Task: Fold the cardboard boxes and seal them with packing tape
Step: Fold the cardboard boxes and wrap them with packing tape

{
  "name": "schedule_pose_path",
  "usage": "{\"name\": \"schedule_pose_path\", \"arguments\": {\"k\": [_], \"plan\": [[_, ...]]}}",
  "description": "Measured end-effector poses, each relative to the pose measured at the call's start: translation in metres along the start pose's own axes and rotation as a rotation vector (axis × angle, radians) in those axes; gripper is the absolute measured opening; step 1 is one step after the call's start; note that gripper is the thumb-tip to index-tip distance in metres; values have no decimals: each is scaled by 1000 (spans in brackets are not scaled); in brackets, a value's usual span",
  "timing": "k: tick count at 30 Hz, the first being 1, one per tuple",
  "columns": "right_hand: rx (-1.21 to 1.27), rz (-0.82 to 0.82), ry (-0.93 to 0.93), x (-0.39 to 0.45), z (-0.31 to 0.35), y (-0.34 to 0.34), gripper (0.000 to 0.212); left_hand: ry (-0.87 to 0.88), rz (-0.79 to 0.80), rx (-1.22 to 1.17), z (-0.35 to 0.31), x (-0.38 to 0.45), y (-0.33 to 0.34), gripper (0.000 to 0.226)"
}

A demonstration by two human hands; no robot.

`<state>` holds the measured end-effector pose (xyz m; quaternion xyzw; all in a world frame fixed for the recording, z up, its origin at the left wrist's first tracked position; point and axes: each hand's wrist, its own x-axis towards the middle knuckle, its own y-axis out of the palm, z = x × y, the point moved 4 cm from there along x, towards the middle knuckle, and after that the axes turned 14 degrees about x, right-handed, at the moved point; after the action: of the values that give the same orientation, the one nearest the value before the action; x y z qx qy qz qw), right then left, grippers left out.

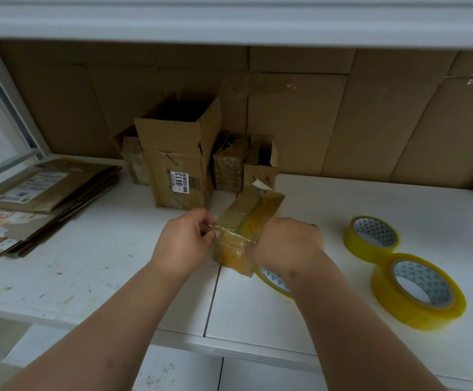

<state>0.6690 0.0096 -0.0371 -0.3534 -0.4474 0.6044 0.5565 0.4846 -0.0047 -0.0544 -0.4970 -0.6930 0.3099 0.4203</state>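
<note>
A small cardboard box (246, 218), wrapped in glossy yellowish tape, lies tilted on the white table (102, 249) at the centre. My left hand (185, 238) pinches its near left edge with the fingertips. My right hand (283, 244) grips the box's near right side from above. A yellow tape roll (274, 280) lies partly hidden under my right wrist, just below the box. Two more yellow tape rolls lie to the right, a smaller one (370, 238) and a larger one (418, 292), touching each other.
A tall open carton (178, 153) with a "0613" label stands at the back, flanked by small taped boxes (229, 165) and an open box (260, 162). A stack of flattened cartons (40, 198) lies at left. Cardboard sheets (342, 114) line the back wall under a shelf.
</note>
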Motion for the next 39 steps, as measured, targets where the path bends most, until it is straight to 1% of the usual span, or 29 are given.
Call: {"name": "schedule_pose_path", "arguments": {"k": [3, 7, 9, 11, 12, 15, 17, 21, 25, 28, 30, 33, 35, 37, 39], "plan": [[10, -13, 34, 0, 0, 0, 38, -47, -90, -30, -2, -8, 4, 18], [23, -4, 53, 0, 1, 0, 47, -154, -166, -209, -3, -16, 11, 26], [53, 15, 51, -1, 2, 0, 54, -172, -148, -285, -4, -17, 16, 29], [139, 74, 80, -2, 3, -3, 58, -199, -90, -363, -1, -16, 19, 36], [186, 105, 103, -2, 2, -4, 56, -216, -58, -405, 2, -15, 21, 36], [178, 154, 120, 3, 0, -4, 28, -249, 2, -472, 8, -9, 25, 21], [149, 137, 119, 5, 0, -3, 23, -243, -2, -460, 8, -6, 25, 17], [100, 106, 74, 3, -2, 1, 32, -196, 13, -406, 9, 2, 27, 20], [34, 57, 47, 3, -1, 1, 38, -100, 48, -311, 10, 9, 23, 20], [-2, -17, 64, 3, 2, -2, 40, -15, 14, -167, 6, 13, 19, 17], [9, -30, 82, 3, 3, -3, 41, -3, -24, -126, 4, 13, 19, 11], [36, -20, 94, 1, 6, -5, 46, -31, -82, -200, 4, 11, 19, 8], [65, 11, 93, -1, 9, -5, 49, -47, -116, -252, 4, 13, 15, 11], [183, 84, 105, -2, 15, -4, 42, -63, -126, -256, 5, 20, 10, 16], [348, 155, 145, -4, 23, -3, 33, -59, -96, -253, 5, 28, 6, 23]]}}
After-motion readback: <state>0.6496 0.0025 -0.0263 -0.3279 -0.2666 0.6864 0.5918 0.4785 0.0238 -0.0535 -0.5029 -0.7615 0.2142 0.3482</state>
